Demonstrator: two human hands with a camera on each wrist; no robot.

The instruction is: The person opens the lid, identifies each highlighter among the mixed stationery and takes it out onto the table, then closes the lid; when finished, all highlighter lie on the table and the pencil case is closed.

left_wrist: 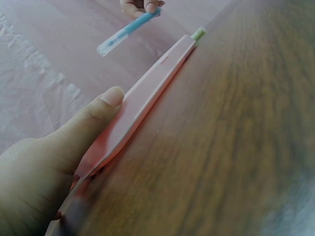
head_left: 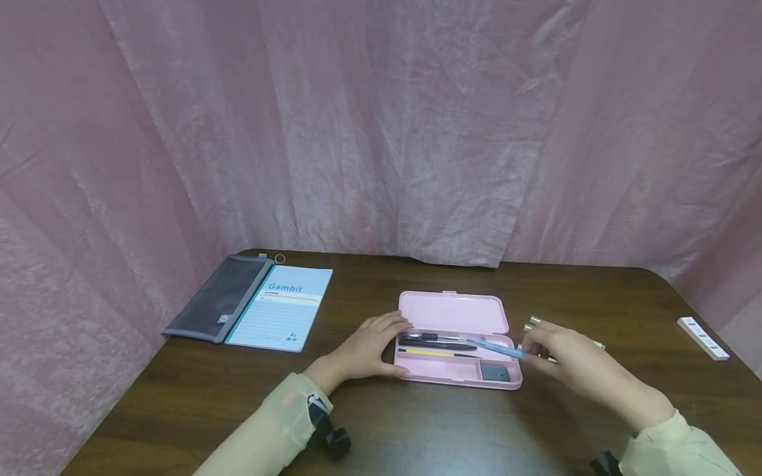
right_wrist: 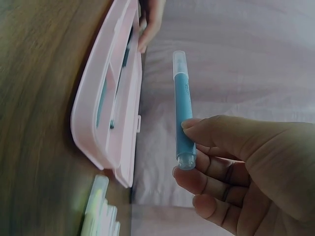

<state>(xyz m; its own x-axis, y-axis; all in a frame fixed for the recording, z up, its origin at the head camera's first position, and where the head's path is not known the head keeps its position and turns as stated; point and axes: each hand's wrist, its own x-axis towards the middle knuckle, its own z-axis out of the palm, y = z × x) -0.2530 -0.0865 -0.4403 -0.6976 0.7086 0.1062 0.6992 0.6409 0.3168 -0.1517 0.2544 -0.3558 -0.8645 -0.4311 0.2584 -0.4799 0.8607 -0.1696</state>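
An open pink pencil case (head_left: 450, 314) lies on the table with its lid folded back. My left hand (head_left: 366, 347) holds its left end, thumb (left_wrist: 101, 110) at the front side and fingers near the hinge. Dark pens (head_left: 437, 342), a yellow-and-black pencil (head_left: 437, 353) and a dark grey block (head_left: 495, 372) lie inside. My right hand (head_left: 574, 363) pinches a blue highlighter (right_wrist: 183, 108) with a clear cap, above the case's right end. Several more highlighters (right_wrist: 98, 209) lie beside the case, partly hidden below that hand in the head view.
A light blue notebook (head_left: 282, 307) and a dark mesh zip pouch (head_left: 223, 297) lie at the table's left. Near the right edge is a white strip (head_left: 704, 338) with small squares. Pink curtains (head_left: 381, 132) hang behind the wooden table (head_left: 452, 430).
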